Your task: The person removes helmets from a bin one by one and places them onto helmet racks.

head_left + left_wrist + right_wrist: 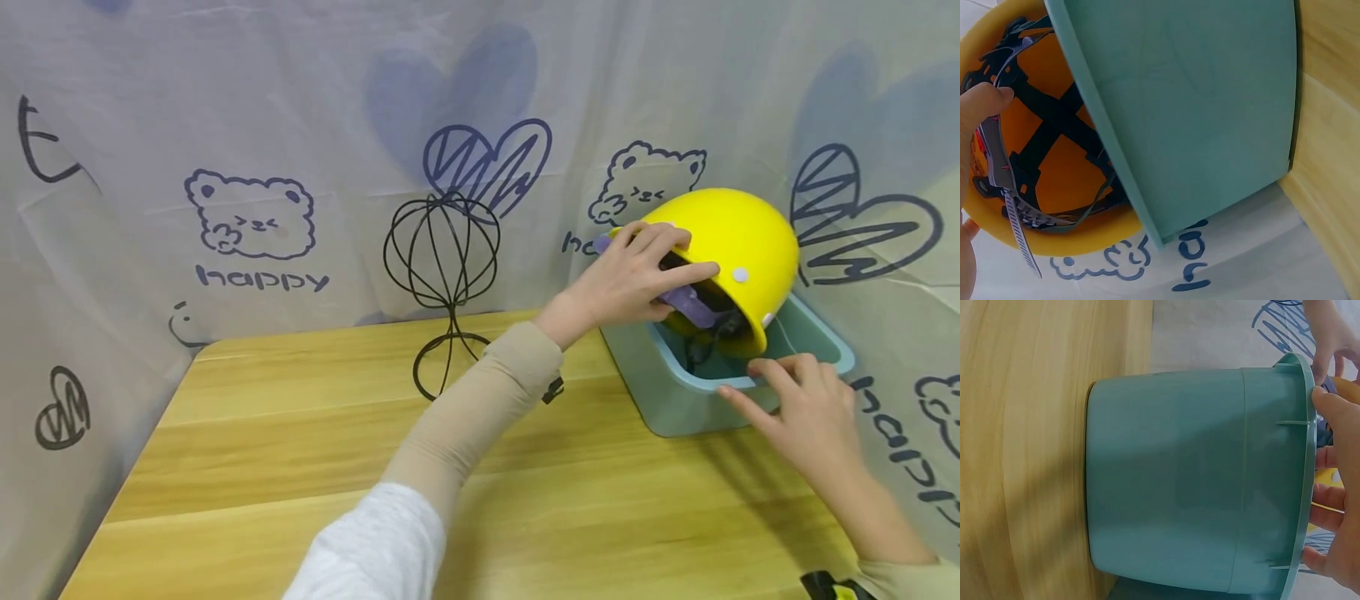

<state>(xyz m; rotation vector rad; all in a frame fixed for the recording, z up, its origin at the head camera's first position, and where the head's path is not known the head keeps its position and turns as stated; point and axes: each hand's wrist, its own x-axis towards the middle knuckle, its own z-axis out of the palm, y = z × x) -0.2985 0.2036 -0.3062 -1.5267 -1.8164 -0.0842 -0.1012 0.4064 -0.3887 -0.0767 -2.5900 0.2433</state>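
A yellow safety helmet lies tilted over the mouth of a teal plastic bin, its black webbing and purple-grey headband facing my left side. My left hand grips the helmet by its brim. In the left wrist view its thumb lies inside against the headband, with a fingertip showing outside the brim. At the near rim of the bin, my right hand holds on. The right wrist view has several of its fingers over the rim. Part of the helmet is hidden inside the bin.
A black wire stand with a globe-shaped top stands on the wooden table, left of the bin. A small black object shows beside my left sleeve. Printed white cloth hangs close behind and at the sides.
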